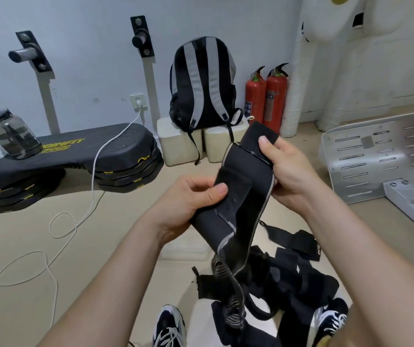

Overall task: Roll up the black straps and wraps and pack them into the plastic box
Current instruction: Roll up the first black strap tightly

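The widest thing in view was the black step platform (75, 156), laid on the floor at the left; a backpack (203, 83) was propped on pale blocks against the wall behind it; nearer, at the person's feet, a pile of black straps (298, 279) was left loose and tangled, not yet rolled. One black wrap (248, 186) with grey edging was held up above this pile, while its lower end was let down into it. The wrap was grasped by both hands; its upper end was pinched by the right hand (286, 161), the thumb laid on the front; its middle was gripped by the left hand (190, 199), the thumb pressed on the fabric. A pale flat shape (185, 249) was seen on the floor beyond the left wrist; whether it was the plastic box could not be told.

The step in hand was judged to be the start of a roll; it would be done well if the wrap were first drawn free of the pile and smoothed flat; the roll would best be begun at one end, kept tight, and the grey edges kept in line, so that a compact roll could be obtained.
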Tool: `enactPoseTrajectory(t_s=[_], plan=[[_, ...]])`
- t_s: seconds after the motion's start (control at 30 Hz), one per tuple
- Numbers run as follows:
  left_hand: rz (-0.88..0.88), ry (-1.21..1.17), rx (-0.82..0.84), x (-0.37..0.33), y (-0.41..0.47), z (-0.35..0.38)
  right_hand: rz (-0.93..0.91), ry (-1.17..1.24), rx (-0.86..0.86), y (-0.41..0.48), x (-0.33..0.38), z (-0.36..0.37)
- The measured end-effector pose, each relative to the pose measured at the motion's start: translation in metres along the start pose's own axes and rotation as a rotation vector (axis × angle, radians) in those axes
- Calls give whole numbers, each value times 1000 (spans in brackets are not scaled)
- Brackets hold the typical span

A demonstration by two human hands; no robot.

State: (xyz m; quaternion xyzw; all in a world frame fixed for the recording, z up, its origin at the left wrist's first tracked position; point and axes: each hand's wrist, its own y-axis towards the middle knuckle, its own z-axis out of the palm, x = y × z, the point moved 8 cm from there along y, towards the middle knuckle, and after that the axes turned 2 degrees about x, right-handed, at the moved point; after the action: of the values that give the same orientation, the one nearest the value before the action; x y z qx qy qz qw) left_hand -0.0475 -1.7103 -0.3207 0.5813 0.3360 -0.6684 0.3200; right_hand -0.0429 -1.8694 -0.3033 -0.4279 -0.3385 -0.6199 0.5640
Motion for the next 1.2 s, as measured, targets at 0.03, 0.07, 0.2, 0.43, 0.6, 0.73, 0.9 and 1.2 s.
enactPoseTrajectory(t_s=[0.03, 0.07, 0.2, 0.43, 0.6, 0.73, 0.9, 1.2], plan=[[-26, 17, 13, 3, 0, 6, 28, 66, 2, 1, -4, 0], [-34, 20, -11, 5, 1, 9, 71, 109, 9, 0, -9, 1], [28, -137, -283, 4, 8, -7, 279, -266, 261, -14, -36, 10], [10, -185, -349, 1, 7, -13, 162, -279, 244, -14, -48, 18], [-45, -58, -276, 5, 4, -13, 101, -331, 338, -13, -40, 23], [-99, 57, -238, 7, 1, -13, 190, -240, 178, -6, -46, 11], [-65, 156, -229, -2, -2, -18, 183, -172, 60, -2, -48, 3], [130, 270, -362, -19, -4, -22, 175, -67, 179, -8, -48, 22]])
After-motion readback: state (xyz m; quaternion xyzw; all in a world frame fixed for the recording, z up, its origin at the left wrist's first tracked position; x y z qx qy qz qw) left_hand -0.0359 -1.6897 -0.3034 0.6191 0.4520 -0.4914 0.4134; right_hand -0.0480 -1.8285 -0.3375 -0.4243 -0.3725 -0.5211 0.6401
